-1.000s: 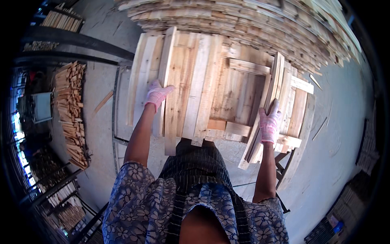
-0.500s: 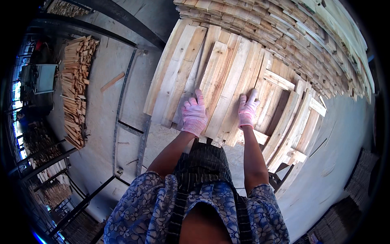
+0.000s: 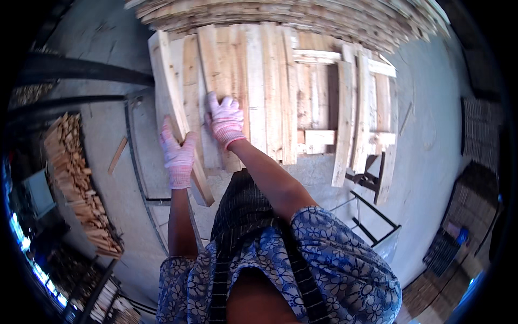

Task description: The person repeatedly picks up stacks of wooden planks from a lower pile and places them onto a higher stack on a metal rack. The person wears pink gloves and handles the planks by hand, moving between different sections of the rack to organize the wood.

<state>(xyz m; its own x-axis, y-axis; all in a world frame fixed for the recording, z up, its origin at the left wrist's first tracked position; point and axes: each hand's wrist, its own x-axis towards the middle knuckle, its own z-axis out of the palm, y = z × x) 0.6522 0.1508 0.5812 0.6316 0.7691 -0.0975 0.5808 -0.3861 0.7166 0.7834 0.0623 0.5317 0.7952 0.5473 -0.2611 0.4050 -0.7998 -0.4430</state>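
I wear pale pink and white knit gloves on both hands. My left hand (image 3: pixel 179 154) grips a long wooden plank (image 3: pixel 178 105) near its lower part, thumb on one side and fingers on the other. The plank is tilted, and its near end sticks out past the other boards. My right hand (image 3: pixel 225 120) rests on the row of wooden boards (image 3: pixel 256 92), fingers apart along a board's edge. Its palm side is hidden. The boards lie side by side in front of me.
Behind the boards rises a tall stack of planks (image 3: pixel 280 13). To the right is a slatted wooden frame (image 3: pixel 345 108), with a black metal stand (image 3: pixel 377 218) below it. A heap of short wood pieces (image 3: pixel 78 183) and a loose stick (image 3: pixel 117 155) lie on the left floor.
My left hand has moved left and taken hold of the leftmost plank, which is now tilted. My right hand has shifted left across the boards. The view has turned.
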